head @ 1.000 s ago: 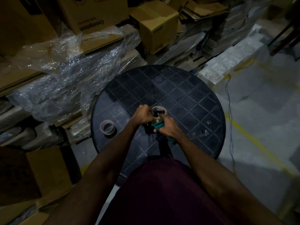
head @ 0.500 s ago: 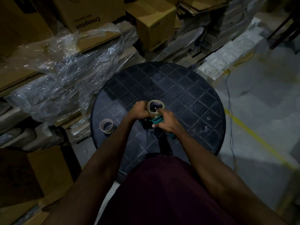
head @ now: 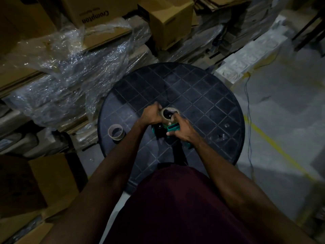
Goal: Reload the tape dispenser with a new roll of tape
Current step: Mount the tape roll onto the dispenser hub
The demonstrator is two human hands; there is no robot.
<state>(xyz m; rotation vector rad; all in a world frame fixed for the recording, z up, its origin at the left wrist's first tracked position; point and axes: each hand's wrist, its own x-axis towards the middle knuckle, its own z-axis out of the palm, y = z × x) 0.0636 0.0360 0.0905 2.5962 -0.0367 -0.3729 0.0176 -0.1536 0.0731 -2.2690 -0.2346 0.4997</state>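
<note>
A brown roll of tape [head: 169,110] sits at the top of a teal and black tape dispenser [head: 173,128] over the middle of the round dark table [head: 207,95]. My left hand [head: 150,115] grips the roll from its left side. My right hand [head: 181,128] holds the dispenser's teal body, with a finger reaching up against the roll's right edge. Most of the dispenser is hidden under my hands. A near-empty tape core [head: 115,131] stands on the table's left edge.
Cardboard boxes [head: 168,20] and crumpled clear plastic wrap [head: 73,67] are stacked behind and left of the table. White foam blocks [head: 249,55] lie at the back right. A thin cable [head: 248,110] and a yellow floor line [head: 274,147] run on the right.
The roll has tilted so its open centre shows more, and my hands have shifted slightly away from me on the table. The tape core has not moved.
</note>
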